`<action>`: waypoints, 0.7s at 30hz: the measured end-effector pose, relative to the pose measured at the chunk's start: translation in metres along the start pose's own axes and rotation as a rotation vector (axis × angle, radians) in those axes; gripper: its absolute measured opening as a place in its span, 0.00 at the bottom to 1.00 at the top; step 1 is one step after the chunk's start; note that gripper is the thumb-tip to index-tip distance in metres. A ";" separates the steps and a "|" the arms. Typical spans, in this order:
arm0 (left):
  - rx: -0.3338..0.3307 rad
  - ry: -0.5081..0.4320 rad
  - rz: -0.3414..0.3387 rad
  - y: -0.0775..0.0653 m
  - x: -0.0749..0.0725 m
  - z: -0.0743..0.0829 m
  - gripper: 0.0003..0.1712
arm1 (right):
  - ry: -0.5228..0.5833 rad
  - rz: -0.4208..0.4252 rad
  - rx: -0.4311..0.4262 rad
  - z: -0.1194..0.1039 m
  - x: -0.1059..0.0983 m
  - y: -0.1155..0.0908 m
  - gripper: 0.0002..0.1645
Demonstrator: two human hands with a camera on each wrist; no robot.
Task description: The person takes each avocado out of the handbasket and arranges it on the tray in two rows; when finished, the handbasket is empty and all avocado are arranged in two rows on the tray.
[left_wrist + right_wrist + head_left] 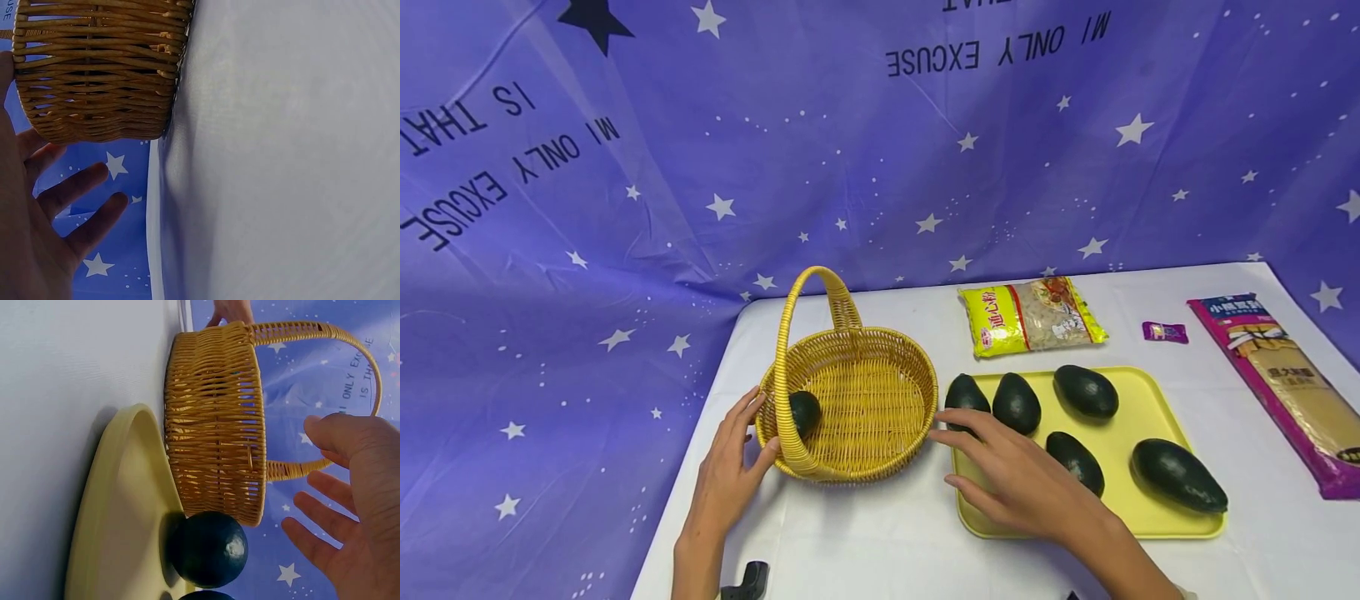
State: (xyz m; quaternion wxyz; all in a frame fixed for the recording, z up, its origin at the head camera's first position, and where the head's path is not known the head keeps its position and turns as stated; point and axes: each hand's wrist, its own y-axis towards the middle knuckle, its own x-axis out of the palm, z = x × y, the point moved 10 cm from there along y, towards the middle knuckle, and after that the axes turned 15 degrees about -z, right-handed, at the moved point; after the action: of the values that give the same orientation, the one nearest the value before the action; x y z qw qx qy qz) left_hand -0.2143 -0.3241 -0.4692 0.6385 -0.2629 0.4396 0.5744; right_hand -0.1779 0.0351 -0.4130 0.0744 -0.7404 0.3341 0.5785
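Observation:
A yellow wicker basket (872,408) with a tall arched handle stands on the white table. One dark green avocado (806,414) lies inside at its left end, partly behind the handle. My left hand (722,475) is at the basket's left side, thumb and fingertips right at the rim, its other fingers spread in the left wrist view. My right hand (1011,471) reaches over the yellow tray (1150,521), fingers extended and holding nothing, tips close to the basket's right rim. Several avocados (1178,475) lie on the tray, two partly hidden by this hand.
Behind the tray lies a yellow bag of pasta (1033,317). A small purple packet (1165,332) and a long purple noodle pack (1285,383) are to the right. A black object (751,581) sits at the near edge. Purple star-printed cloth (850,150) hangs behind the table.

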 end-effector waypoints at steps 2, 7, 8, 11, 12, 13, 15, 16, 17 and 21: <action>-0.001 -0.007 0.000 0.000 0.000 -0.001 0.41 | 0.001 -0.011 0.003 -0.001 0.002 0.003 0.29; -0.006 -0.023 -0.002 0.000 0.001 -0.001 0.40 | -0.007 -0.045 0.022 -0.002 0.005 0.009 0.30; -0.007 -0.024 -0.001 0.000 0.001 -0.001 0.40 | -0.008 -0.046 0.023 -0.002 0.005 0.011 0.30; -0.023 -0.038 -0.007 0.000 0.001 -0.002 0.40 | -0.004 -0.047 0.019 -0.004 0.005 0.013 0.31; -0.027 -0.041 -0.008 0.000 0.001 -0.002 0.39 | -0.003 -0.046 0.017 -0.005 0.005 0.014 0.30; -0.028 -0.043 -0.009 0.000 0.001 -0.002 0.39 | -0.003 -0.045 0.015 -0.005 0.005 0.015 0.31; -0.026 -0.046 -0.008 0.000 0.001 -0.001 0.39 | -0.004 -0.046 0.017 -0.006 0.005 0.016 0.31; -0.023 -0.045 -0.007 0.000 0.001 -0.001 0.39 | -0.005 -0.047 0.019 -0.006 0.006 0.017 0.31; -0.019 -0.045 -0.006 0.000 0.000 0.000 0.39 | -0.004 -0.045 0.018 -0.007 0.006 0.018 0.32; -0.012 -0.045 -0.003 0.000 0.000 0.001 0.39 | 0.016 -0.051 0.024 -0.008 0.007 0.022 0.34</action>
State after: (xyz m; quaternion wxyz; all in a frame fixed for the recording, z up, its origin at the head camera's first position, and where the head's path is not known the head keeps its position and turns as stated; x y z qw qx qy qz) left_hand -0.2142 -0.3238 -0.4687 0.6476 -0.2542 0.4212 0.5819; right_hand -0.1834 0.0114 -0.4103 0.0952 -0.7524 0.3225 0.5665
